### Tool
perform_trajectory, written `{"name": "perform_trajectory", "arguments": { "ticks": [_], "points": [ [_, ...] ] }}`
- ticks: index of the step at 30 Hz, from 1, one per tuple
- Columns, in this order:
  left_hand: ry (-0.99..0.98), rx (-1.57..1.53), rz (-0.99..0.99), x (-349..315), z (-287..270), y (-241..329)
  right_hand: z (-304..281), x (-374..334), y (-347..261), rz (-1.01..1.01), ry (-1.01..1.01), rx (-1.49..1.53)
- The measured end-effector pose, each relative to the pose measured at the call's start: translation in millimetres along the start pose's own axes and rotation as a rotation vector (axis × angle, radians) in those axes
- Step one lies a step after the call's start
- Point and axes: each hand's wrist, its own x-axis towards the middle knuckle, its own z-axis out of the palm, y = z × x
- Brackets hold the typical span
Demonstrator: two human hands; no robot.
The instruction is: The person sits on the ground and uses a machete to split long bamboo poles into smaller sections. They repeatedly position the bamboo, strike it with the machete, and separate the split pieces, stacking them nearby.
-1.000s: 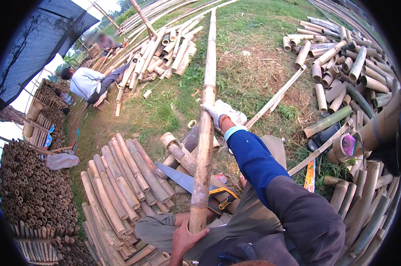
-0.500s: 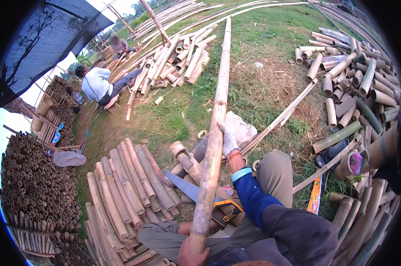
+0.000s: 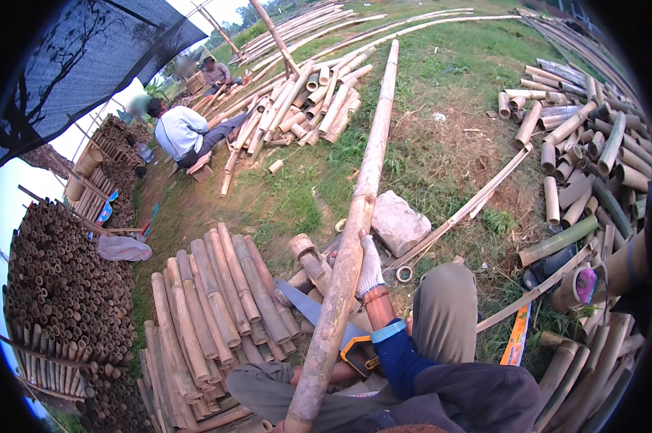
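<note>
A long bamboo pole [image 3: 355, 216] runs from my lap far out across the grass. My right hand [image 3: 370, 268], in a white glove, is closed around it about a third of the way up, next to a grey stone [image 3: 398, 220]. Only a sliver of my left hand [image 3: 275, 426] shows at the bottom edge, against the pole's near end. A hand saw [image 3: 308, 307] with a yellow and black handle lies under the pole by my knees. I am sitting with my legs folded.
Cut bamboo lengths [image 3: 217, 303] are stacked at my left and piled at right [image 3: 593, 144]. Bamboo tubes [image 3: 59, 281] are stacked end-on at far left under a black tarp [image 3: 88, 58]. Two other people [image 3: 181, 133] sit among more bamboo pieces [image 3: 304, 101].
My right hand has slid down the pole toward me. My left hand has dropped to the picture's lower edge. The view has tilted up.
</note>
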Motion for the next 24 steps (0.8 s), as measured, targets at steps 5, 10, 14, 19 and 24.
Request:
{"name": "perform_trajectory", "arguments": {
  "ticks": [5, 10, 14, 19, 24],
  "points": [
    [0.016, 0.018, 0.044, 2, -1, -8, -14, -11, 19, 0.018, 0.07, -0.007],
    [0.041, 0.039, 0.056, 7, -9, -17, -29, -20, 19, 0.044, 0.089, -0.082],
    [0.057, 0.049, 0.072, 12, -16, -24, -31, -20, 17, 0.023, 0.115, -0.115],
    [0.106, 0.075, 0.097, 12, -29, -36, -24, -26, 12, 0.019, 0.123, -0.07],
    [0.227, 0.139, 0.197, 5, -50, -53, -21, -31, -6, -0.034, 0.074, 0.102]
  ]
}}
